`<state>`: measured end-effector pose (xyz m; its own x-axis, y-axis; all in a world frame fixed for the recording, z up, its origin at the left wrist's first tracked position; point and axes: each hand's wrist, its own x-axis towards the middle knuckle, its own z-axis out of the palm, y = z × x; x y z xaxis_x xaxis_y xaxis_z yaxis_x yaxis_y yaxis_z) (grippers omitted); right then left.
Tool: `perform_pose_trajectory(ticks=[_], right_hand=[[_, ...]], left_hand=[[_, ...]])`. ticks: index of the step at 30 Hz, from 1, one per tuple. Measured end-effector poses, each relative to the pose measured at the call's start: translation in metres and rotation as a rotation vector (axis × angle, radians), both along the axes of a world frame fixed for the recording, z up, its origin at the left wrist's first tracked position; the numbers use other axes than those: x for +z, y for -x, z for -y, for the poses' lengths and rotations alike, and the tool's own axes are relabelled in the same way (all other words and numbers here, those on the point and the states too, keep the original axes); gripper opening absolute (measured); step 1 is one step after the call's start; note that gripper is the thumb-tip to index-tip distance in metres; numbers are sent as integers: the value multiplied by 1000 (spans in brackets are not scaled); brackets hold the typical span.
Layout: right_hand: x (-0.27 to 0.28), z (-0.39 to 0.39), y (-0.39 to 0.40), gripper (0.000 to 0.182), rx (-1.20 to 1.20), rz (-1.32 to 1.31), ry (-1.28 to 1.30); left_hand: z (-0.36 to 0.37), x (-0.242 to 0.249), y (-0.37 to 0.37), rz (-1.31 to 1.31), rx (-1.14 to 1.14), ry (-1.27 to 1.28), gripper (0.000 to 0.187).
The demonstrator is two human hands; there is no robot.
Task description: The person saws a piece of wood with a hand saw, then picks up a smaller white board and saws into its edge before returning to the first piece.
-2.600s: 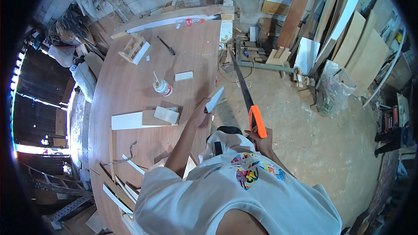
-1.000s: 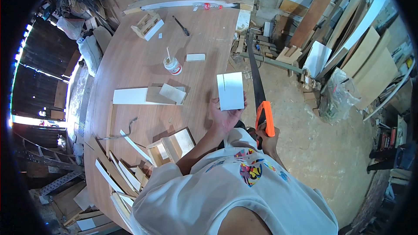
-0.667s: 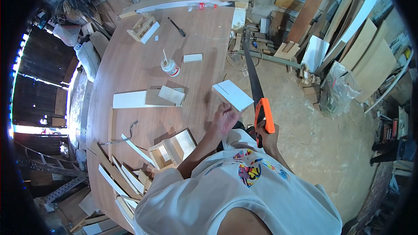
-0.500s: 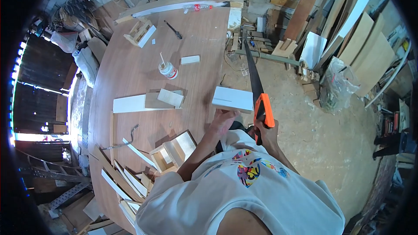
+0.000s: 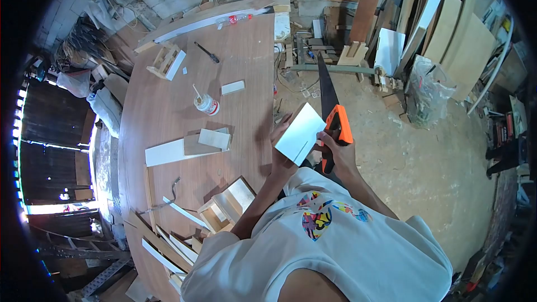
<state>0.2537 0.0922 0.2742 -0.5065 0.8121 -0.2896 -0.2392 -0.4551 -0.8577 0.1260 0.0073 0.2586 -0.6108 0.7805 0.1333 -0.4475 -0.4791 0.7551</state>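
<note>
Since half a second ago the small white rectangular board [image 5: 300, 133] has swung from lying level in front of the person to a tilted, corner-down pose, and the hand saw with the orange handle [image 5: 337, 128] has drawn in until its grip sits just beside the board's right edge. Held in the air off the right edge of the big brown plywood worktable [image 5: 168, 106], the board rests in the left hand [image 5: 279, 142], whose fingers wrap its left edge and back face, thumb side hidden behind the panel. A thin dark line, seemingly a started cut or pencil mark, runs in from its lower edge. It looks light, stiff and flat, easy to carry one-handed, though its smooth white face would likely slip under a loose pinch; gripping across both long edges, away from the marked line, seems safest. The right hand [image 5: 335, 154] is closed firmly round the saw handle, the dark blade [image 5: 325, 81] pointing away over the dusty floor. On the table stand a white glue bottle [image 5: 206, 102], pale offcuts [image 5: 214, 138] and a small open wooden box [image 5: 226, 204].
</note>
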Motion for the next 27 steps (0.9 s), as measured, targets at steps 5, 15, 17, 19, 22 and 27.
perform_pose_trajectory(ticks=[5,15,17,19,22,27], right_hand=[[9,-8,3,14,-25,-21,92],[6,-30,0,17,-24,258,-65],[5,-30,1,16,-15,300,-96],[0,-29,1,16,28,323,-152],[0,-24,2,18,30,311,-183],[12,-18,-4,20,64,296,-81]], left_hand=[[1,-24,-2,-1131,338,116,57],[22,-25,41,318,-525,43,44],[19,-21,37,316,-503,205,35],[15,-20,27,-67,-420,559,38],[8,-27,15,-217,-286,541,43],[9,-11,12,-55,-167,639,35]])
